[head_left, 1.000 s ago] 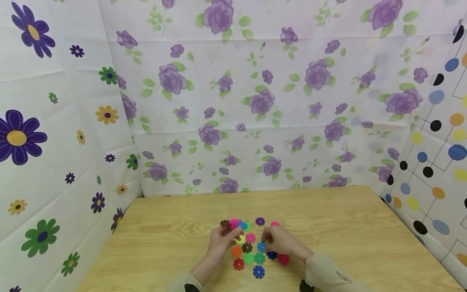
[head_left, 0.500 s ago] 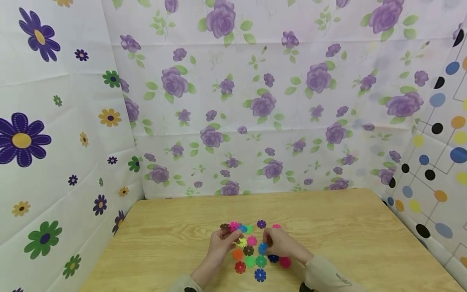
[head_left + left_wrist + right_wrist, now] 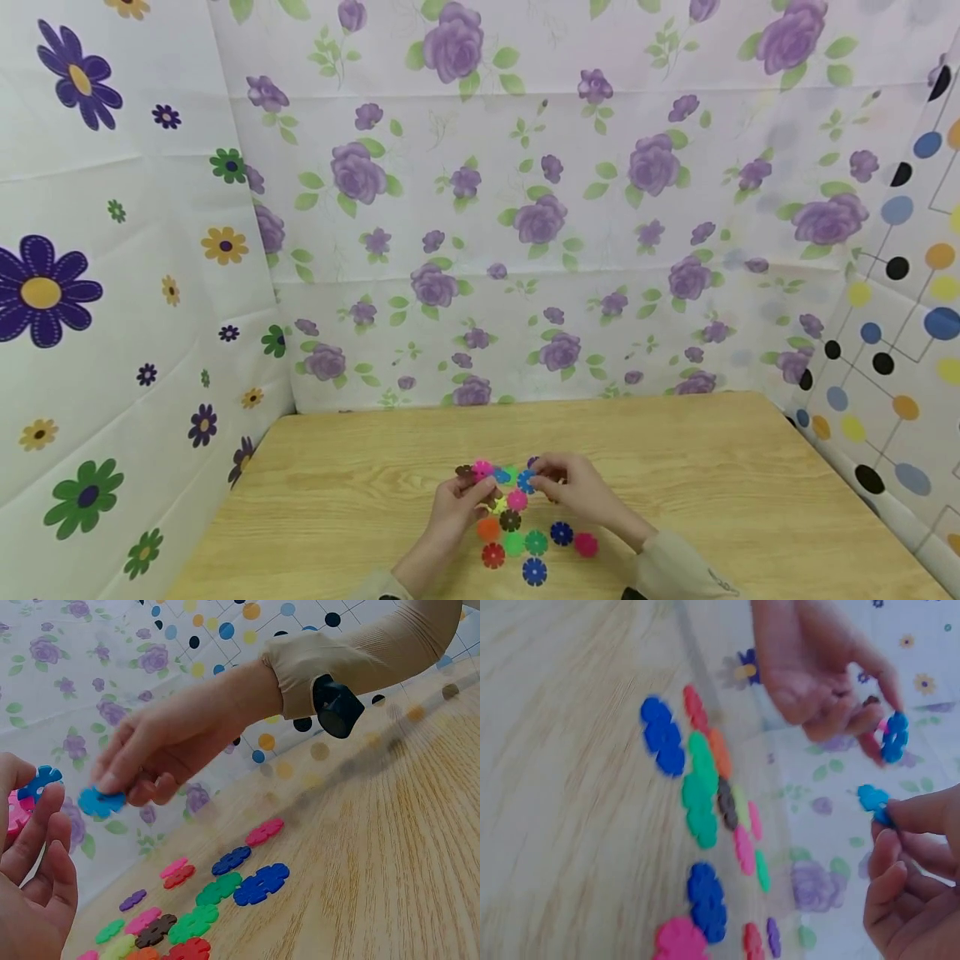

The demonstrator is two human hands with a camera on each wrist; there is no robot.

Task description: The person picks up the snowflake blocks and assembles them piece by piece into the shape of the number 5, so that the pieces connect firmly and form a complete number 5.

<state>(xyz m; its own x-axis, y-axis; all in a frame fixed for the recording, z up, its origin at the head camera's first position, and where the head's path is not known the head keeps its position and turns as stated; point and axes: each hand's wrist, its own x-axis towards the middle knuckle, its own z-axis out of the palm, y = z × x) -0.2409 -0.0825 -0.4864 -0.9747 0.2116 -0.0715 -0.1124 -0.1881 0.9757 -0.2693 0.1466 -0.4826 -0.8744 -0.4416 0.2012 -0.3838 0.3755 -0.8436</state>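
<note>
My left hand (image 3: 452, 510) holds a short joined row of flower-shaped plastic discs: a brown disc (image 3: 464, 472), a pink disc (image 3: 482, 470) and a blue disc (image 3: 39, 782). Between thumb and fingertips, my right hand (image 3: 576, 490) pinches a single light blue disc (image 3: 101, 802). That disc is raised off the table, a small gap to the right of the row. The right wrist view shows the light blue disc (image 3: 873, 797) apart from the row's blue end disc (image 3: 895, 737). Fingers partly cover the row.
Several loose discs lie flat on the wooden table (image 3: 337, 500) below and between the hands, among them a dark blue disc (image 3: 535, 572), a red disc (image 3: 492, 556) and a crimson disc (image 3: 587, 545). Patterned cloth (image 3: 480, 200) hangs behind the table and at both sides.
My right hand has picked the light blue disc up off the table and brought it up and left toward the row. The left hand has stayed nearly still with its row.
</note>
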